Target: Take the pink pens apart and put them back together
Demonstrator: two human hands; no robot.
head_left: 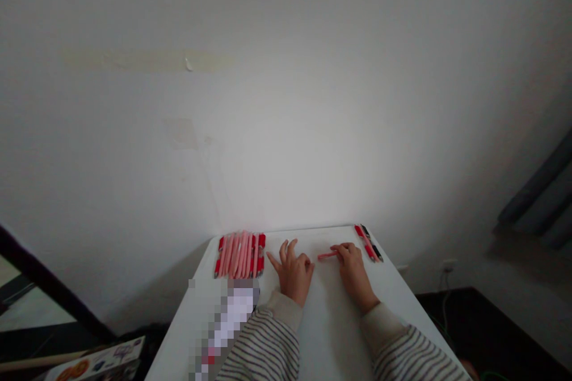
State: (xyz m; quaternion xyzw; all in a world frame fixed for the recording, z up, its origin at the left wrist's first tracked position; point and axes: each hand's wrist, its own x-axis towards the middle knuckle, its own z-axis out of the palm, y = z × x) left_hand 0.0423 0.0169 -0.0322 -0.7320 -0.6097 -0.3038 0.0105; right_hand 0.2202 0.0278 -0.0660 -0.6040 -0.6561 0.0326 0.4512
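My right hand (353,271) holds a short pink pen (328,255) between its fingertips, with one end pointing left above the white table. To its left, apart from that pen, is my left hand (295,277). Its thumb and forefinger are pressed together while the other fingers fan out; whatever lies in that pinch is too small to make out. Left of this hand, a row of several pink and red pens (241,255) lies side by side. Right of my right hand lie a red pen (365,243), and a black pen (375,250) beside it.
The white table (330,333) stands against a pale wall (313,101). A pixelated pale, long object (232,321) lies on the table's left side. Below left is a printed box (98,363); at right, a wall socket (448,265) with a cable and a grey curtain (540,190).
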